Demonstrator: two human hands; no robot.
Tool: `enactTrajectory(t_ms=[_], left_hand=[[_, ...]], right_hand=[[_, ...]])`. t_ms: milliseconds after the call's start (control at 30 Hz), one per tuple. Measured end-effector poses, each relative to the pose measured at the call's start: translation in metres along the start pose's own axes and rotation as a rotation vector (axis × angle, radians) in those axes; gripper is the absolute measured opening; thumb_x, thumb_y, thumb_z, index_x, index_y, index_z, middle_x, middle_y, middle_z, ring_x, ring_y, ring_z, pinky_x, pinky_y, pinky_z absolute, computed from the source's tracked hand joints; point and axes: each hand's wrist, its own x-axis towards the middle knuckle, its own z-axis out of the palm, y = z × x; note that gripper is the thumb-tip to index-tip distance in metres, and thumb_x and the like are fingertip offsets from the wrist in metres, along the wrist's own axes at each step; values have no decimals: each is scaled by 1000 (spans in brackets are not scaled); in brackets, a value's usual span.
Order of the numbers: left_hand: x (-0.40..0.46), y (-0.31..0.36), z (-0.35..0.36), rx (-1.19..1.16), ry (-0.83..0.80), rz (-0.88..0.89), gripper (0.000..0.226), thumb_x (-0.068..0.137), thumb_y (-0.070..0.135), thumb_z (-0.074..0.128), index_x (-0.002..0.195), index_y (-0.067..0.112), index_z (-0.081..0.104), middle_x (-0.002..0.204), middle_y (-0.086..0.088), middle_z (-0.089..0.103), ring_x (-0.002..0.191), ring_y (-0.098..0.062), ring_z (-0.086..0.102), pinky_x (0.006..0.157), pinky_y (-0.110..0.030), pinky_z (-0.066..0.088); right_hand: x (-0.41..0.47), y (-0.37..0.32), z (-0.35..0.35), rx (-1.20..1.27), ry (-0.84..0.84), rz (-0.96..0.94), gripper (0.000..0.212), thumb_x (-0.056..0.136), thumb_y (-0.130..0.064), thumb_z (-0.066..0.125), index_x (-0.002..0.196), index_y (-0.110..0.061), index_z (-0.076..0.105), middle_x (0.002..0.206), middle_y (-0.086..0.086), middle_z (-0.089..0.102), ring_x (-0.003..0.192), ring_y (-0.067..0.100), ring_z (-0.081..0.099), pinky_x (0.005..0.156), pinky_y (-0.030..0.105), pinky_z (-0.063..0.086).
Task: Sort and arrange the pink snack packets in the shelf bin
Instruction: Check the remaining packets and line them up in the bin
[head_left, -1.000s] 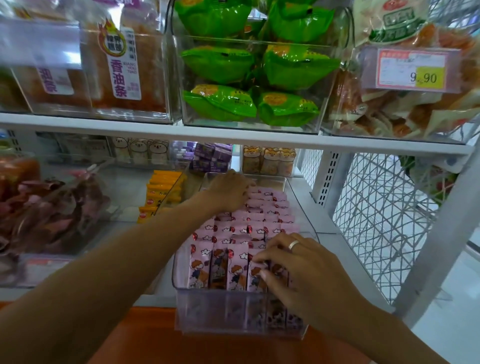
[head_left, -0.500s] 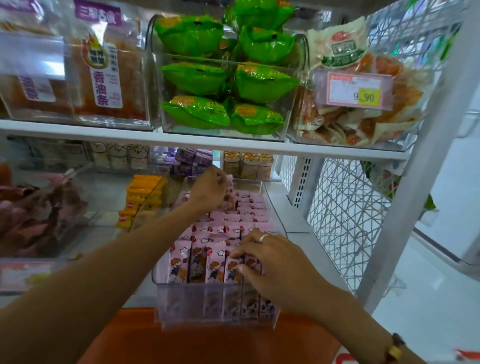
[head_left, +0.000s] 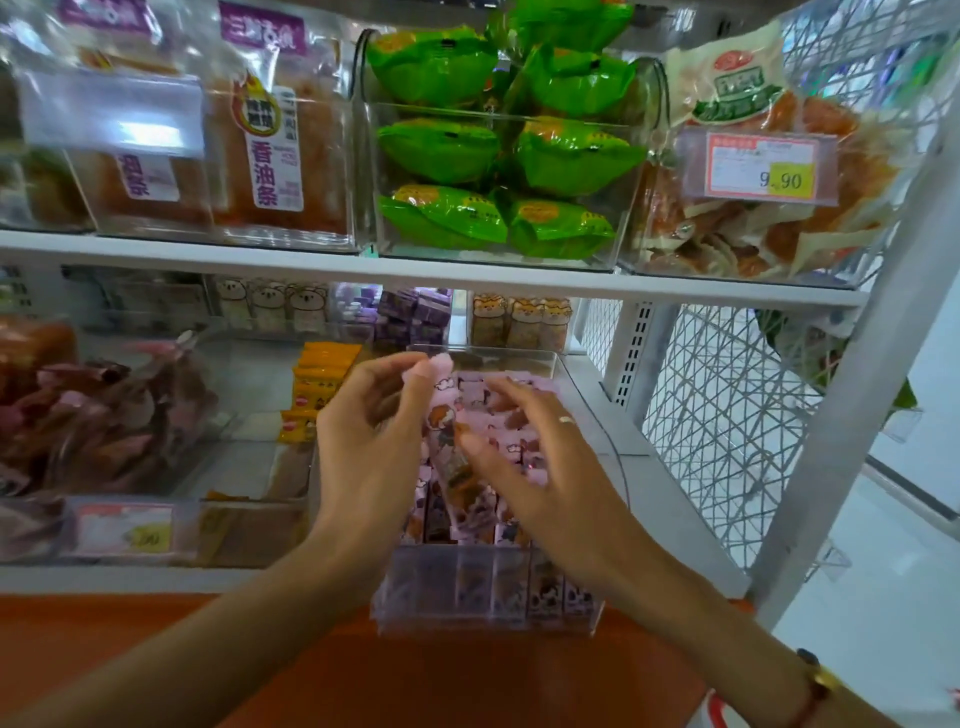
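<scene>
The clear shelf bin (head_left: 488, 618) sits at the lower shelf's front edge, filled with rows of pink snack packets (head_left: 519, 452) standing on end; the left hand (head_left: 374, 447) pinches one lifted packet (head_left: 447, 431) by its top seal, long axis near vertical, tilted slightly; the right hand (head_left: 540, 467) hovers over the rows, fingers spread, gripping nothing. The packets look light, soft and slippery; grip at the crimped ends.

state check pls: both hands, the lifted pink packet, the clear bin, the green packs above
left hand: raised over the bin, pinching a pink packet by its top
pink packet: lifted, hanging tilted between the hands
right hand: fingers spread, touching the packet, not gripping
clear bin: on the lower shelf, filled with pink packets standing in rows
green packs: stacked in a clear bin on the upper shelf
</scene>
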Motion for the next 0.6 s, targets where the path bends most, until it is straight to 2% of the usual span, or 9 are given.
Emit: enactTrajectory(t_ms=[67,133,233,300,433,500,567,600], left_hand=[[-3,1,-4,-26,-82,-3,26,80,41,60,101,26,66,94,14,71,90,0,67,71,-12,53],[0,-3,-9,-20,-136,-13,20,85,37,60,104,32,64,98,17,71,94,2,66,74,-12,53],[3,-12,-16,96,-234,12,26,89,33,59,113,43,55,110,24,63,102,13,57,76,-10,49],[2,-16,-18,186,-319,28,32,85,32,65,111,46,53,109,26,59,102,12,56,72,-8,49],[-2,-22,-19,340,-420,80,44,73,39,76,109,43,52,101,28,60,91,6,60,70,-10,50],[-1,-23,-19,361,-419,112,42,75,40,74,109,40,51,101,26,61,91,7,60,70,-10,50],[2,-22,-18,377,-416,115,34,80,44,66,110,39,50,104,24,62,95,9,59,74,-13,53],[4,-21,-19,375,-420,92,30,84,43,62,112,38,51,108,23,62,97,8,59,78,-15,53]], right_hand=[[1,-4,5,33,-94,34,60,85,-61,41,138,-34,38,130,-12,50,113,-1,48,97,24,44],[4,-3,9,77,-117,75,54,86,-54,43,134,-30,44,122,-10,58,109,2,54,95,22,46],[12,1,10,330,-57,267,38,91,-44,50,125,-28,51,116,-8,64,107,8,61,92,21,45],[16,5,8,457,-3,384,40,91,-42,54,127,-26,52,114,-6,67,106,12,63,91,25,45],[16,8,8,555,124,416,34,79,-41,69,108,-24,62,93,-8,73,87,6,69,75,20,55],[16,8,8,534,151,403,47,70,-45,72,108,-19,63,96,-3,73,90,11,69,82,28,55],[17,7,6,531,111,389,63,62,-56,68,113,-19,62,105,-1,70,99,14,66,95,40,49],[17,6,5,542,70,380,64,64,-58,65,116,-22,61,108,-3,69,101,14,64,98,43,45]])
